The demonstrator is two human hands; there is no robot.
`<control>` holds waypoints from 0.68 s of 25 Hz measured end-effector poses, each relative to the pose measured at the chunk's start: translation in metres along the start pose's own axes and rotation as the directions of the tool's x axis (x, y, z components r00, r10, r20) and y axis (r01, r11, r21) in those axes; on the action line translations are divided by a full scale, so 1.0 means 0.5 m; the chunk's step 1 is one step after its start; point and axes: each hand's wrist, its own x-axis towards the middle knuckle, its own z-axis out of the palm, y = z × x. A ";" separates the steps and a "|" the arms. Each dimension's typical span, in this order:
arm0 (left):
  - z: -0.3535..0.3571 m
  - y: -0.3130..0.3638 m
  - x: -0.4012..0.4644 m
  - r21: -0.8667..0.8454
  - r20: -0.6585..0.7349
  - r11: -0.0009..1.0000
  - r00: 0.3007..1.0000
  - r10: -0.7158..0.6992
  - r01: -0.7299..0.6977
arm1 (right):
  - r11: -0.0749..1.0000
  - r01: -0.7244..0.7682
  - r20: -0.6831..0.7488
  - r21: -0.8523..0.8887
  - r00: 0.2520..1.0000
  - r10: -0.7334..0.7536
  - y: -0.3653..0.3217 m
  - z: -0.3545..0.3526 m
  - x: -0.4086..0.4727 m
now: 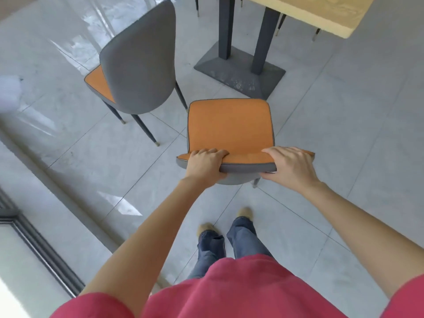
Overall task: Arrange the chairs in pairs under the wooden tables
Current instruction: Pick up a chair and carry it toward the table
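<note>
A chair with an orange seat (pixel 230 125) and grey back stands right in front of me, its seat pointing toward the table base. My left hand (pixel 204 161) grips the top edge of its backrest on the left. My right hand (pixel 290 167) grips the same edge on the right. A second chair of the same kind (pixel 140 65) stands to the left, turned away, its grey back facing me. The light wooden table (pixel 321 12) is at the top right, on dark posts fixed to a grey base plate (pixel 241 70).
Thin legs of other chairs (pixel 281 24) show beyond the table posts. A dark floor track (pixel 41 244) runs along the left by a bright window. Grey tiled floor spreads to the right. My feet (pixel 229 223) stand just behind the held chair.
</note>
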 end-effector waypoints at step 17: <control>0.036 -0.002 -0.113 0.067 -0.033 0.996 0.998 -0.055 0.058 | 0.987 -0.158 0.175 0.030 0.973 0.150 -0.120 -0.018 -0.112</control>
